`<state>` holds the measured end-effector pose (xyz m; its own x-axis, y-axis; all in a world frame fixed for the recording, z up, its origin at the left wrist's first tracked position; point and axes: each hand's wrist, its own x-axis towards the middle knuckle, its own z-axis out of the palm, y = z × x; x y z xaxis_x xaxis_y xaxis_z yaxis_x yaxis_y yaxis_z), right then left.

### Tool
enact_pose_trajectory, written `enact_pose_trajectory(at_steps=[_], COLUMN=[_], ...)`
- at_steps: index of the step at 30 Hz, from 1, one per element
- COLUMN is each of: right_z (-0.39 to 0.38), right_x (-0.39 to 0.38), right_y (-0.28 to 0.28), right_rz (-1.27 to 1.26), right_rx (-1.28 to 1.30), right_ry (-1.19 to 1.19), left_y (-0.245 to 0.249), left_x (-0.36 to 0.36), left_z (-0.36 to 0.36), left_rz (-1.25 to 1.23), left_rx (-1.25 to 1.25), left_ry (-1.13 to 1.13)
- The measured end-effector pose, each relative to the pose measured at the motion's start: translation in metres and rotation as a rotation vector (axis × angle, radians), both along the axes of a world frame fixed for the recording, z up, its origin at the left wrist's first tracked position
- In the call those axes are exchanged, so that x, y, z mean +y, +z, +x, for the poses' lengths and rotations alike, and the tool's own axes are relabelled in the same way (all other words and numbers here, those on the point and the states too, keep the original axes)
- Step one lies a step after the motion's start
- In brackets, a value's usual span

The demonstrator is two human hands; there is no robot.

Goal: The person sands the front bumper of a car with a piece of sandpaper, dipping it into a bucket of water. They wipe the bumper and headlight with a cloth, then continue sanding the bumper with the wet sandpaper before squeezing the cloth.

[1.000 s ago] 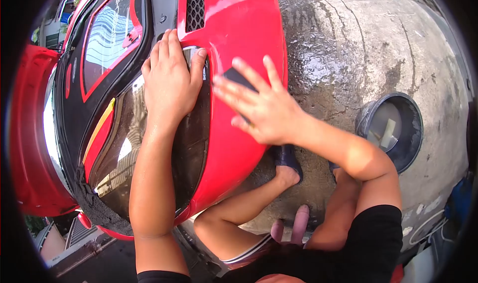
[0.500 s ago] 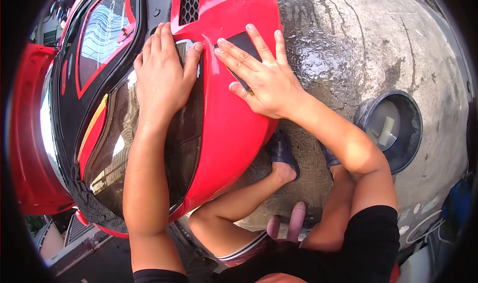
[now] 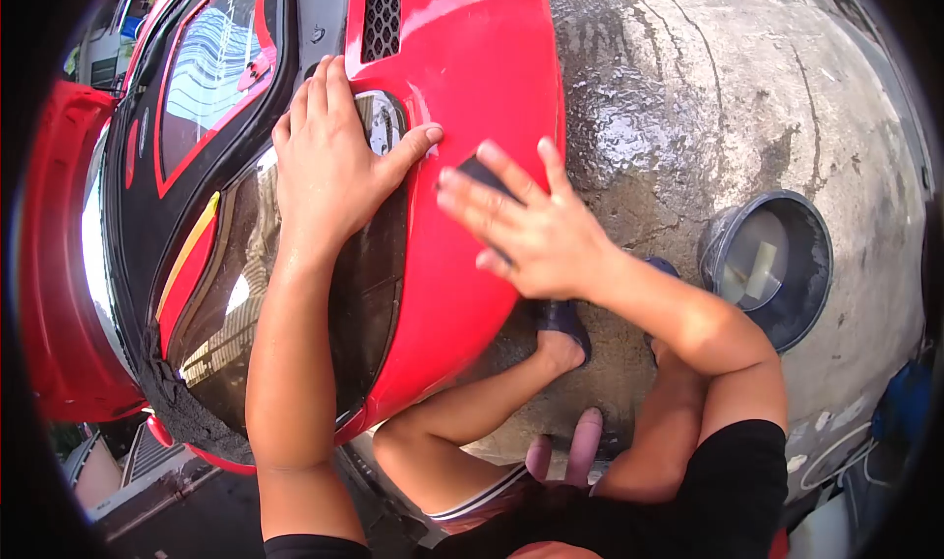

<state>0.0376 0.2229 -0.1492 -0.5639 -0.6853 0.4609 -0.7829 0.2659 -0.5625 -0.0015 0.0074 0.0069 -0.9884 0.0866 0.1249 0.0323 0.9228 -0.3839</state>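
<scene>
My right hand (image 3: 536, 230), slightly smeared by motion, lies flat with its fingers spread on the glossy red car body panel (image 3: 472, 58). Under its fingers is a dark sheet that looks like sandpaper (image 3: 484, 177), pressed against the panel and mostly covered by the hand. My left hand (image 3: 329, 161) rests open on the dark glossy headlight cover (image 3: 359, 294). Its fingertips reach the black trim above, and its thumb stretches onto the red paint.
A dark bucket (image 3: 821, 264) holding cloudy water and a pale block (image 3: 761, 269) stands on the wet concrete floor (image 3: 659, 97) at right. A black honeycomb vent (image 3: 382, 18) is set in the panel. An open red car part (image 3: 69, 264) stands at far left.
My right hand and the dark sheet have slid down along the red panel toward me. My left thumb has spread outward onto the red paint.
</scene>
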Motion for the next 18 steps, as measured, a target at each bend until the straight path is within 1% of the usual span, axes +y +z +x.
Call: enact_pose_trajectory(at_steps=[1, 2, 4, 6, 7, 8, 10, 11, 12, 14, 16, 17, 18], right_z=[-0.022, -0.039, -0.034, 0.016, 0.039, 0.045, 0.009, -0.018, -0.043, -0.052, -0.012, 0.008, 0.009], right_x=[0.0, 0.002, 0.012, 0.016, 0.016, 0.013, 0.003, -0.002, -0.007, -0.007, -0.001, 0.002, 0.002], right_y=[0.001, -0.004, -0.012, -0.019, -0.026, -0.031, -0.016, -0.005, 0.002, 0.01, 0.005, -0.002, 0.0], right_rz=[0.003, 0.016, -0.09, -0.145, -0.139, -0.124, -0.066, -0.045, -0.017, -0.015, -0.068, -0.094, -0.058], right_rx=[-0.059, -0.045, -0.1, -0.088, 0.003, 0.121, 0.11, 0.017, 0.0, 0.011, -0.001, 0.02, 0.05], right_ry=[-0.186, -0.348, -0.302, -0.073, 0.02, 0.064, -0.042, -0.138, -0.23, -0.204, 0.051, 0.111, 0.086], left_y=[-0.002, -0.001, 0.006, 0.011, 0.012, 0.012, 0.005, 0.003, 0.002, 0.002, -0.002, -0.002, -0.001], left_x=[-0.002, 0.0, 0.0, -0.004, -0.003, -0.003, -0.005, -0.006, -0.005, -0.002, -0.007, -0.006, -0.007], left_z=[-0.001, -0.001, 0.001, 0.0, 0.0, 0.001, 0.0, -0.002, -0.003, -0.002, -0.003, -0.002, -0.004], left_rz=[0.007, 0.008, 0.008, 0.043, 0.056, 0.069, 0.055, 0.072, 0.088, 0.079, 0.066, 0.035, 0.038], left_rx=[-0.001, -0.026, -0.056, -0.1, -0.108, -0.117, -0.07, -0.055, -0.033, -0.012, 0.01, 0.03, 0.042], left_ry=[-0.009, -0.019, -0.03, -0.023, -0.021, -0.019, 0.009, 0.022, 0.031, 0.031, 0.015, 0.004, 0.006])
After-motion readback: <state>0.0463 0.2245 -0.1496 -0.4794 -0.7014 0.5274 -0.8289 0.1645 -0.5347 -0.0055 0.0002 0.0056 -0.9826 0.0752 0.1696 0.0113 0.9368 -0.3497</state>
